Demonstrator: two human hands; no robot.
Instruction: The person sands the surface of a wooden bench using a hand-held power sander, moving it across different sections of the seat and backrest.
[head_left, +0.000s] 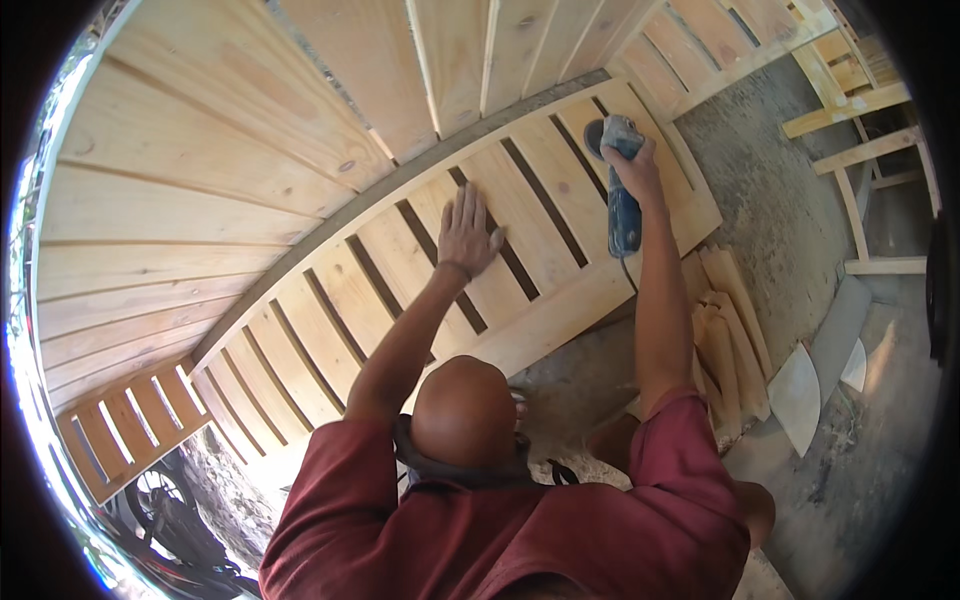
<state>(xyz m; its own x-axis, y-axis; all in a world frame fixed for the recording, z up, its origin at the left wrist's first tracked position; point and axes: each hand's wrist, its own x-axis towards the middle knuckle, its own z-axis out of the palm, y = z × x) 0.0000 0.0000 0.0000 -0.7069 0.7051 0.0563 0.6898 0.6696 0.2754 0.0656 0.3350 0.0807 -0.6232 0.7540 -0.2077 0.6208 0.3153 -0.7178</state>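
Observation:
A long pale wooden panel with slats and narrow gaps (527,225) runs diagonally in front of me. My left hand (466,235) lies flat on its slats near the middle, fingers stretched out and holding nothing. Toward the panel's right end, my right hand (640,168) is wrapped round the head end of a blue angle grinder (624,222). The grinder's round disc (594,138) sits left of that hand, over the slats; whether it touches the wood I cannot tell. From the body's near end, a dark cord (629,274) hangs over the panel's near rail.
A tall plank panel (220,140) stands along the far side. Pale wood pieces (735,330) are piled on the concrete floor (760,180) to the right, near wooden frames (850,205). A wheeled vehicle (165,500) is at lower left.

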